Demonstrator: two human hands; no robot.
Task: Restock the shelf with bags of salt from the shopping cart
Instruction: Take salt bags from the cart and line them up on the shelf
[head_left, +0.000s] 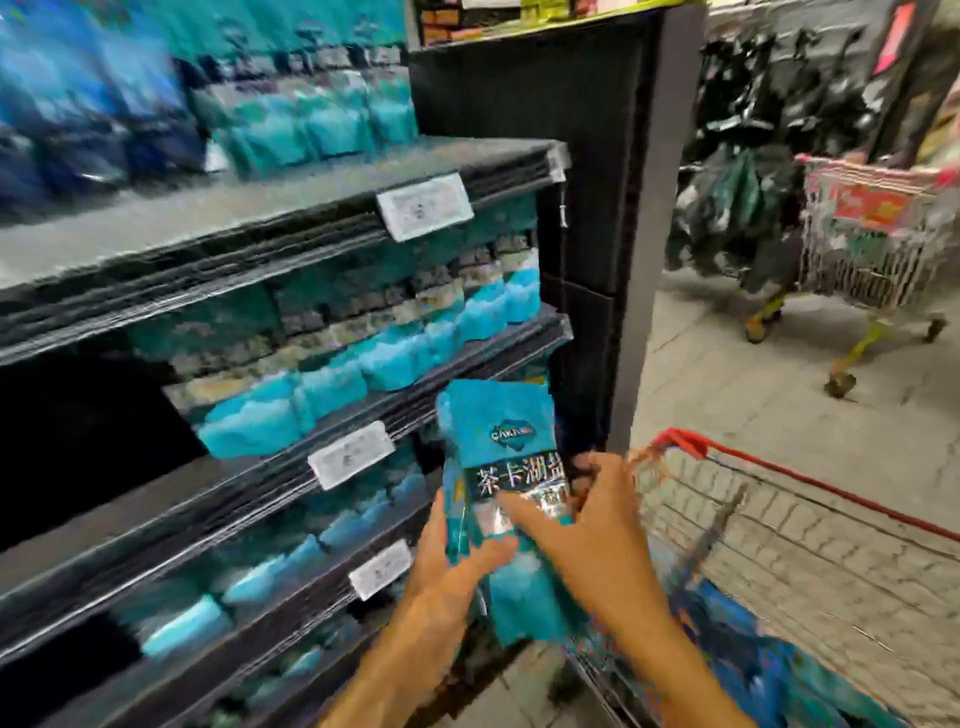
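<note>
both hands held upright teal plastic bags of salt (501, 467) between shelf and cart: the left hand (447, 551) curled round their left edge, the right hand (587, 525) pinching the front bag. right of them stood the red-rimmed wire shopping cart (779, 519), with the dark tiered shelf (260, 218) of matching bags beyond.
</note>
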